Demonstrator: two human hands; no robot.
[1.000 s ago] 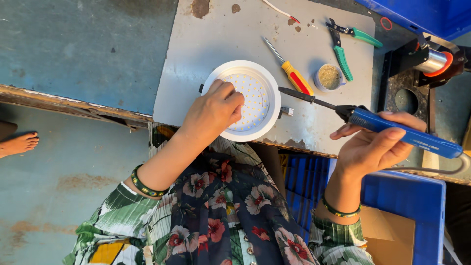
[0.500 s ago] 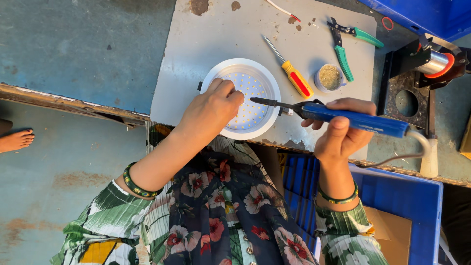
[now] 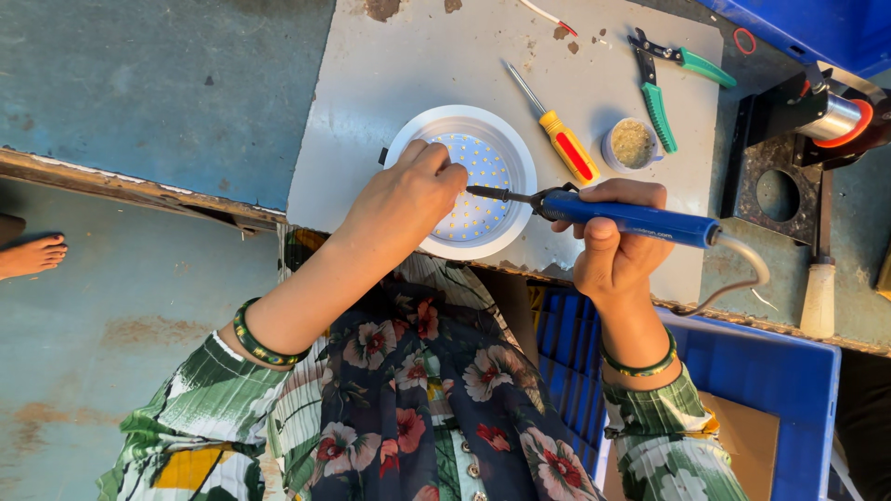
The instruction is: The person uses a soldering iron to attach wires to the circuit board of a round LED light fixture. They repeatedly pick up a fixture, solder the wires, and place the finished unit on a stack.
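A round white lamp housing (image 3: 506, 148) with a dotted LED board inside lies on the grey work plate (image 3: 418, 65). My left hand (image 3: 408, 195) rests on the housing's near left side, fingers curled on the board; whether it pinches anything there is hidden. My right hand (image 3: 613, 246) grips a blue-handled soldering iron (image 3: 640, 220). The iron's dark tip points left and reaches over the LED board, just right of my left fingers.
A yellow-and-red screwdriver (image 3: 561, 139), a small round tin (image 3: 632, 144) and green-handled cutters (image 3: 664, 88) lie right of the lamp. A black stand with a solder reel (image 3: 831, 116) sits far right. A blue crate (image 3: 770, 371) stands below the table edge. A bare foot (image 3: 32, 252) shows at left.
My right hand has swung the soldering iron leftward, from out past the table's right side until its tip is over the LED board. My left hand stayed on the lamp housing.
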